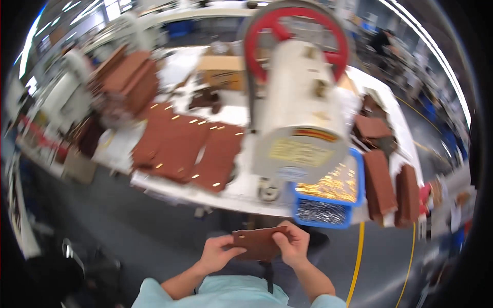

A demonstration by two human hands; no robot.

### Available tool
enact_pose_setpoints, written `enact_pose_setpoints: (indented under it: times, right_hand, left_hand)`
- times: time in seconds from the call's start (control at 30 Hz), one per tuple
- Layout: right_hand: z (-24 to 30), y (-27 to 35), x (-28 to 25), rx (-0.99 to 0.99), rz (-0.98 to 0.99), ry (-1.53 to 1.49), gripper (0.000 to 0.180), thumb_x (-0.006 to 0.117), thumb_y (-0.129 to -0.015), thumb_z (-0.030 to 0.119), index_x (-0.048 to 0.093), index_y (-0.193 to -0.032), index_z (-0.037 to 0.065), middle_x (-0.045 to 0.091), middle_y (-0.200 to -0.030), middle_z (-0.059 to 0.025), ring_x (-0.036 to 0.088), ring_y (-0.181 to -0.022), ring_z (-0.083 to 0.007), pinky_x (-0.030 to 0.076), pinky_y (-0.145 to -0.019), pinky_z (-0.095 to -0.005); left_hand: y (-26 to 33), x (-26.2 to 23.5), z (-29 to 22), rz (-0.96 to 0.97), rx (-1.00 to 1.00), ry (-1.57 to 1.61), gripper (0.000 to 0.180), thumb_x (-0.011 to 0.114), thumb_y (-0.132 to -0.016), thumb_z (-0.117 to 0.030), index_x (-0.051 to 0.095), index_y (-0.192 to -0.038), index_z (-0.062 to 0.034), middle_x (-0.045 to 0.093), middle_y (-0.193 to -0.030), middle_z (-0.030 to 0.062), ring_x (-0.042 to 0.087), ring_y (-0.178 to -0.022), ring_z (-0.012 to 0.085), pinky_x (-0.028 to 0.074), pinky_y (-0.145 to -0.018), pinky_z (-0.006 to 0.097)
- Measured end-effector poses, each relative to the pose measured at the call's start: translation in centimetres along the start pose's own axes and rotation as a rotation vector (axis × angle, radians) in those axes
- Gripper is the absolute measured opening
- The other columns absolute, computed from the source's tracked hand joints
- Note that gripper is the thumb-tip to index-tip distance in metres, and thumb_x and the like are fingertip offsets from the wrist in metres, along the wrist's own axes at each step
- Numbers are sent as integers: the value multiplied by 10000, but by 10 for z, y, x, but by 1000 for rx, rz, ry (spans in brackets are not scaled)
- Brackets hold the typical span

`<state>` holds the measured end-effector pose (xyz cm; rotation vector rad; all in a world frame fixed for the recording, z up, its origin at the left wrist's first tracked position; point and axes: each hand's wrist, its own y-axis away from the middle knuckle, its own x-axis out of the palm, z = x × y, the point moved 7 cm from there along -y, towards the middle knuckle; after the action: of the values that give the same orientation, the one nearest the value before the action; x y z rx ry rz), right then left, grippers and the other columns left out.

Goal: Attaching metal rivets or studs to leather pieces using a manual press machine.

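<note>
Between my two hands, just off the table's front edge and above my lap, is a small reddish-brown leather piece [259, 243]. My left hand [220, 252] pinches its left end between thumb and fingers, close to a small light spot that may be a hole or fitting. At the other end, my right hand [293, 245] grips the upper right corner, thumb on the near face. Beyond the hands stands a pale press machine [300, 102] with a red wheel [253, 43]. At its foot sits a blue tray [360, 172] of gold-coloured and silvery small metal parts.
Brown leather pieces [172, 141] with gold-coloured fittings lie on the white table left of the machine. Brown stacks [123, 84] stand at the far left, near a cardboard box [221, 72]. More brown stacks [378, 179] are on the right. Yellow lines [358, 256] mark the grey floor.
</note>
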<state>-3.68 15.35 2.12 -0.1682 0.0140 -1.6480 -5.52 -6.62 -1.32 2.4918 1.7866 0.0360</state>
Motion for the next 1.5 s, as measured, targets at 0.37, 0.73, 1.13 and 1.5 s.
enact_pose_setpoints:
  times: [0.37,0.73,1.13,1.5]
  right_hand:
    - [-15,8,18,166,325,191,476,797,-854,61,670,-1305,-20,762,-1113,-138,718,-990,-182,541,-925,-307]
    - [-49,54,-20,330,186,442,381,799,-845,81,719,-1207,-8,785,-1001,-127,756,-907,-180,574,-828,-294]
    - [-14,58,-73,100,54,764,325,798,-848,119,733,-1150,16,751,-958,-149,737,-867,-271,577,-793,-357]
    - [94,26,-356,92,-770,1341,963,878,-708,465,484,-1507,104,404,-1558,-268,437,-1408,-425,409,-1136,-486]
  left_hand:
    - [-70,-158,-59,-461,91,240,258,658,-1007,-105,664,-1219,42,730,-1077,63,674,-966,103,558,-854,274]
    - [-233,-184,-34,-312,-64,288,435,695,-971,-134,605,-1364,28,723,-1152,120,707,-1008,185,580,-878,319]
    - [-218,-68,-28,-4,319,-1299,841,746,-807,-560,509,-1498,-143,409,-1575,222,350,-1460,442,300,-1162,595]
    - [-171,-64,-44,-202,474,-1035,382,766,-865,-151,691,-1221,-38,653,-1285,162,570,-1236,383,431,-1060,481]
